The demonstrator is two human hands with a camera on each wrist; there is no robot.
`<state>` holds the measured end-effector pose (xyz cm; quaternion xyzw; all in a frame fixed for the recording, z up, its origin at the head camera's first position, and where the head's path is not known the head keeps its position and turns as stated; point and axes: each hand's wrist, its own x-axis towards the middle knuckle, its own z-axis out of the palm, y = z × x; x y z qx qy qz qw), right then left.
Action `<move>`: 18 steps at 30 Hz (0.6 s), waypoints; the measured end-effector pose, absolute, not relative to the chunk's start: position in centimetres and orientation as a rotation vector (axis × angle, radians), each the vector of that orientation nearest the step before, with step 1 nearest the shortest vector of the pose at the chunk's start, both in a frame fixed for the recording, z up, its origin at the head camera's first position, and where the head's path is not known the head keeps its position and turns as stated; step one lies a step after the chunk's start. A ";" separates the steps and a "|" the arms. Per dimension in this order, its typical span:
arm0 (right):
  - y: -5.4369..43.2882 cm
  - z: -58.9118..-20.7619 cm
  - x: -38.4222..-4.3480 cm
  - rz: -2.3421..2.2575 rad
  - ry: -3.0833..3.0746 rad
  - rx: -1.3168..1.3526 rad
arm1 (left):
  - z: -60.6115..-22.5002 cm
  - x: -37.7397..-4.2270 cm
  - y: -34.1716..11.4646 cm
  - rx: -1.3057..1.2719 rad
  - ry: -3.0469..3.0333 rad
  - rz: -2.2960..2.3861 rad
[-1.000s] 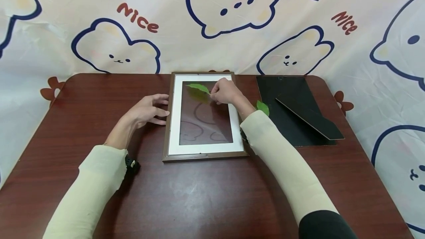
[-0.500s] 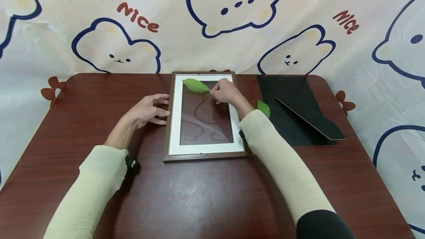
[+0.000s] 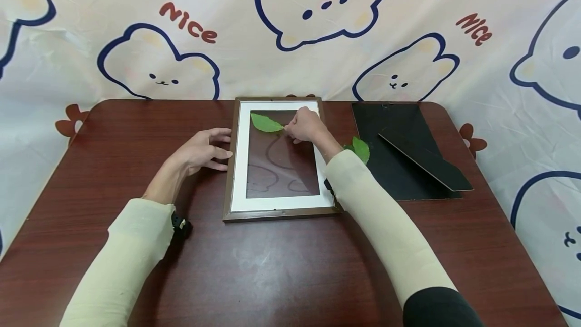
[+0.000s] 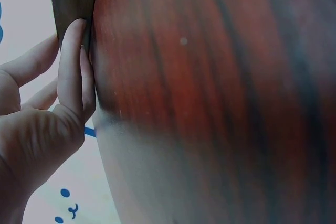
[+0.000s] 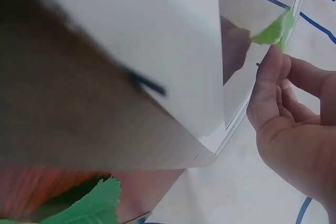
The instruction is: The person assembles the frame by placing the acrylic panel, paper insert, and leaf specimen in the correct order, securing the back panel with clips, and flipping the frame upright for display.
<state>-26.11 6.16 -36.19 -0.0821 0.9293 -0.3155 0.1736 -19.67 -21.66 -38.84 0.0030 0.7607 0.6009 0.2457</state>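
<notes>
A picture frame (image 3: pixel 281 213) with a brown rim lies on the table, a white mat (image 3: pixel 239 165) and a dark reflective pane (image 3: pixel 277 175) inside it. With fingertips and thumb, my right hand (image 3: pixel 308 126) pinches the stem end of a green leaf (image 3: pixel 266 123) over the pane's upper part. Whether the leaf touches the pane, I cannot tell. In the right wrist view the leaf (image 5: pixel 274 31) shows beyond the fingertips. My left hand (image 3: pixel 198 151) rests against the frame's left edge, its fingers spread and fairly straight; the left wrist view shows fingers (image 4: pixel 71 72) touching the rim.
Another green leaf (image 3: pixel 361 149) lies right of the frame, partly behind my right forearm. A black backing board (image 3: pixel 386 120) with a raised stand flap (image 3: pixel 424 163) lies at the right. A printed cloth (image 3: pixel 290 74) hangs behind the dark red-brown table (image 3: pixel 254 271).
The leaf in my right hand first swings up and tips toward me, then dips lower over the pane. My right hand shifts slightly left. The left hand stays in place.
</notes>
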 end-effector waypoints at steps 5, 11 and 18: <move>5.9 -36.4 -26.2 -0.860 2.629 -0.221 | -38.8 -19.7 -21.6 0.012 2.071 1.638; 5.8 -36.6 -26.4 -0.902 2.603 -0.181 | -38.9 -19.8 -21.5 0.013 2.067 1.641; 5.8 -36.2 -26.2 -0.984 2.572 -0.165 | -38.8 -19.8 -21.6 0.008 2.060 1.645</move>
